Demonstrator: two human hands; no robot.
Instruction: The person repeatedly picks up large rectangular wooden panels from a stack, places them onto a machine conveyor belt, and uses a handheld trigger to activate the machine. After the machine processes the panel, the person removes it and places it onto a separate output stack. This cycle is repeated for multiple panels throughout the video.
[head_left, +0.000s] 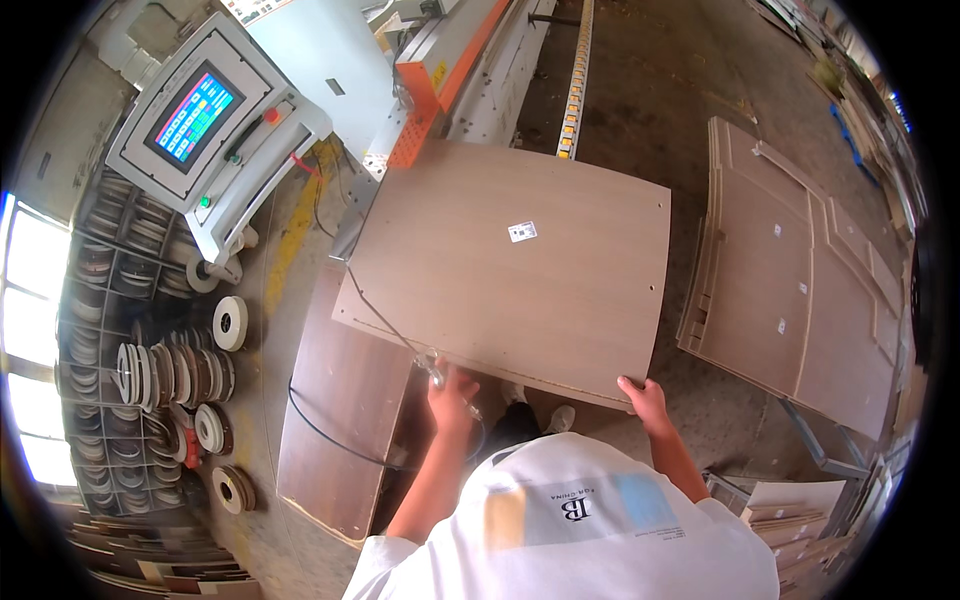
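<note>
A large brown wooden panel [520,270] lies flat in front of me, with a small white label on its face and a few small holes near its right edge. At its near right corner, my right hand [648,402] is closed with the thumb on top, gripping the edge. My left hand [452,398] is wrapped round an air blow gun [430,368] by the panel's near edge. The gun's long thin nozzle crosses the panel's left corner. A dark hose [335,436] loops away over a lower brown board [335,400] on the left.
An orange and white machine [425,95] with a roller rail [575,100] stands beyond the panel. Its control panel with a lit screen [195,115] is at the upper left. Edging rolls [180,370] fill a rack on the left. Stacked panels [770,290] lie to the right.
</note>
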